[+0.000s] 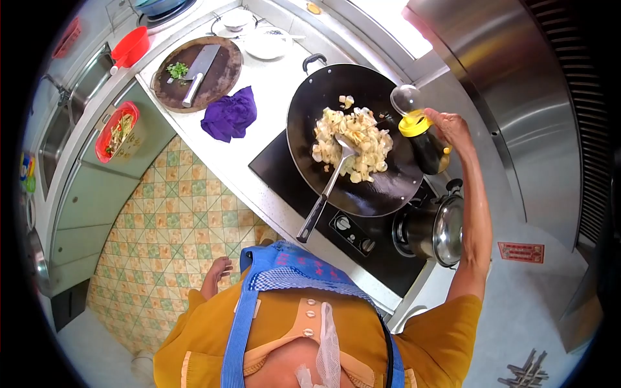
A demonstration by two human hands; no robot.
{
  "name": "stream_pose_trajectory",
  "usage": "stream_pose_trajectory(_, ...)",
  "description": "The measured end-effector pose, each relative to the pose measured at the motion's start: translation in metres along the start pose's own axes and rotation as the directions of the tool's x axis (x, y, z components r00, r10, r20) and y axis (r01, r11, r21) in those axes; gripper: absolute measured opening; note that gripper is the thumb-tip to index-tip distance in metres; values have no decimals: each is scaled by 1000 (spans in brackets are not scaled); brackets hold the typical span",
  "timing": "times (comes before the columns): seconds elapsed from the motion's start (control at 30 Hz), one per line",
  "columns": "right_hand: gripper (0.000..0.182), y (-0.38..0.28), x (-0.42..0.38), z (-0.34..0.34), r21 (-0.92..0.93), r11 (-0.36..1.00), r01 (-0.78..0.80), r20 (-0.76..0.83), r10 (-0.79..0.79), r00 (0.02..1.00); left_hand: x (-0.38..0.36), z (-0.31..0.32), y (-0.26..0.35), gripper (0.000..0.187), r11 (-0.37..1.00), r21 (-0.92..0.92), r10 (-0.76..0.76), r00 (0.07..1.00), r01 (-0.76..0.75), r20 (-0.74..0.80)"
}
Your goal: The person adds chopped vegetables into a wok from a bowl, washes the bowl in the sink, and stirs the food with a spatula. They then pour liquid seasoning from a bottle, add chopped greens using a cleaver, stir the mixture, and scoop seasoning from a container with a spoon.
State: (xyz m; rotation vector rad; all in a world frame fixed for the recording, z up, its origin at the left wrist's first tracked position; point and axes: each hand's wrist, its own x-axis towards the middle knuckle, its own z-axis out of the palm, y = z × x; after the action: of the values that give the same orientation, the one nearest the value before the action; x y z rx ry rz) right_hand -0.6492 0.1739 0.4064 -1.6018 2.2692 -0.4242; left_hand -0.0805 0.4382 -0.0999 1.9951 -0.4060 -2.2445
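Bottle: dark, yellow-capped, tilted at the wok's right rim.
Right hand: clamped round the bottle.
Left hand: hung empty at the person's side, fingers loosely apart.
Wok contents: pale food pieces with a ladle resting in them.
Table: bore a purple cloth and a chopping board with a cleaver.

Bright daylight fills the kitchen, strongest at the window along the top, which is blown out to white. The white counter glares, and the steel hood shows soft reflections. Shadows are faint. Fisheye distortion bends straight edges, and black corners ring the frame. Focus is fairly sharp throughout.
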Motion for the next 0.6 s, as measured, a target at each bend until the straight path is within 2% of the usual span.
stream_pose_trajectory(0.13, 56, 19, 4, -5, 70, 997, -23, -42, 26, 999, 13, -3, -6, 42, 999, 53, -4, 1000, 5, -28)
stream_pose_trajectory(0.27, 55, 32, -6, -12, 34, 999, -38, -46, 39, 998, 14, -4, -3, 42, 999, 40, 14, 1000, -14, -18)
stream_pose_trajectory(0.37, 55, 40, -17, -15, 24, 998, -57, -6, 57, 998, 12, -2, 7, 42, 995, 98, -3, 1000, 5, -16)
stream_pose_trajectory(0.43, 55, 40, -28, -14, 96, 993, -64, 67, 58, 996, 9, -1, 13, 42, 994, 109, -13, 1000, 14, -14)
stream_pose_trajectory(0.57, 52, 41, -49, -15, 106, 989, -105, 53, 100, 994, -52, 19, 48, 41, 996, 83, 37, 997, -31, -64)
stream_pose_trajectory(0.6, 51, 42, -54, -17, 208, 963, -171, 76, 158, 984, -70, 23, 56, 40, 998, -3, 59, 998, -59, -9)
